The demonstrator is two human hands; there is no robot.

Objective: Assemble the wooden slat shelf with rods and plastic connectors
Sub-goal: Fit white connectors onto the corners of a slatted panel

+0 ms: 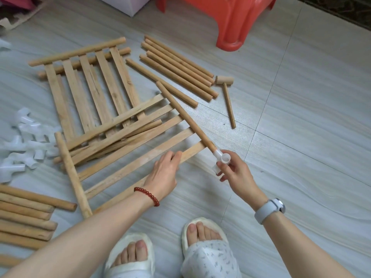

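Note:
A wooden slat panel (128,157) lies on the floor in front of me, resting partly on other slat panels (88,85). My left hand (163,173) grips one of its nearest slats close to the rail end. A white plastic connector (220,159) sits on the near end of the panel's round side rail (186,117). My right hand (233,169) pinches that connector between its fingertips. More white connectors (24,145) lie in a heap at the left.
Loose rods (178,67) lie side by side at the upper middle, and another bundle of rods (26,217) lies at the lower left. A small wooden mallet (226,91) rests right of the rods. A red plastic stool (226,17) stands at the back. My slippered feet (170,251) are below.

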